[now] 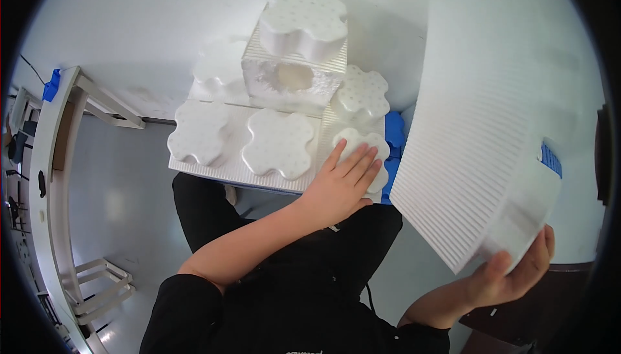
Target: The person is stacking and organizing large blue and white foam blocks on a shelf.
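Observation:
My left hand rests with spread fingers on a white lobed foam-like block at the right of a ribbed white board. More lobed blocks, such as the middle one and the left one, sit on that board. Behind them a block stands on a ribbed box with a rough, tan-centred front. At the right my right hand grips the lower edge of a lobed block on a large ribbed white panel, which is tilted. Part of that block is hidden behind the panel.
Blue pieces show between the board and the tilted panel. A long white bench with a blue object on its end runs down the left. A white slatted frame is on the floor. A dark brown surface lies at lower right.

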A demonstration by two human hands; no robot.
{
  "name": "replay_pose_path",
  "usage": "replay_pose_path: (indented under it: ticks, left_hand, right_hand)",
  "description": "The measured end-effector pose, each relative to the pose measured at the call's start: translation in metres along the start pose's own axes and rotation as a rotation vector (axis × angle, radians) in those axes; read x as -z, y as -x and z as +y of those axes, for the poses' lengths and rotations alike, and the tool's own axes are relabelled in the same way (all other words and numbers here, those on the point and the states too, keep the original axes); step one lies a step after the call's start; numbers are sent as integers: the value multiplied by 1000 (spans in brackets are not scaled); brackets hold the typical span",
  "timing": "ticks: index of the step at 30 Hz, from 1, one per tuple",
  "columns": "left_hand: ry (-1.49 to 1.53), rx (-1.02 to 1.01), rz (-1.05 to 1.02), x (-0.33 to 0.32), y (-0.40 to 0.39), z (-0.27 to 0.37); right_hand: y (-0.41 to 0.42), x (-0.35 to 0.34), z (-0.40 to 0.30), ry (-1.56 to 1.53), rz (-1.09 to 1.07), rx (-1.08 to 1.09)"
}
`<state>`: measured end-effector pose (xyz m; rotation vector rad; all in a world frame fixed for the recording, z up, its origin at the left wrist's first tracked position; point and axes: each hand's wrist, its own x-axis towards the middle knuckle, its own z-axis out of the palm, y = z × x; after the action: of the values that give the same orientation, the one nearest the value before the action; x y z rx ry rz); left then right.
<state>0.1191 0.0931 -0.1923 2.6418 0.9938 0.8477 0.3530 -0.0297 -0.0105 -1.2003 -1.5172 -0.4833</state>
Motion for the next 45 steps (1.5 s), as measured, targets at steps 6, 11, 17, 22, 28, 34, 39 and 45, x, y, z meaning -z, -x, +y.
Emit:
replay_pose_path:
  ticks: [6,11,17,22,28,34,39,45]
  left_hand:
    - [242,82,237,39,52,3]
    - [168,150,343,90,103,-13]
    - [215,285,384,161,129,-27]
    - [864,197,233,173,121,-15]
    - [770,5,516,176,104,-23]
    - [485,-170,628,145,75,-81]
    - [742,50,728,117,82,-81]
    - [772,121,659,113,86,-74]
  right_hand:
    - [-9,-20,-32,-5,-103,-132]
    - [-14,-23,-33,199,-234,-250]
    - [-40,38,-18,-64,-664,132]
    - [-62,24,5,-355,-754,356]
    - [-20,-57,-5,-573,-109,-779]
    - [6,-136,33,-1178,-330,-549]
    - [-5,-166,53,-1169,-242,-821]
    - [-9,-180,78,-1408,-251,-952]
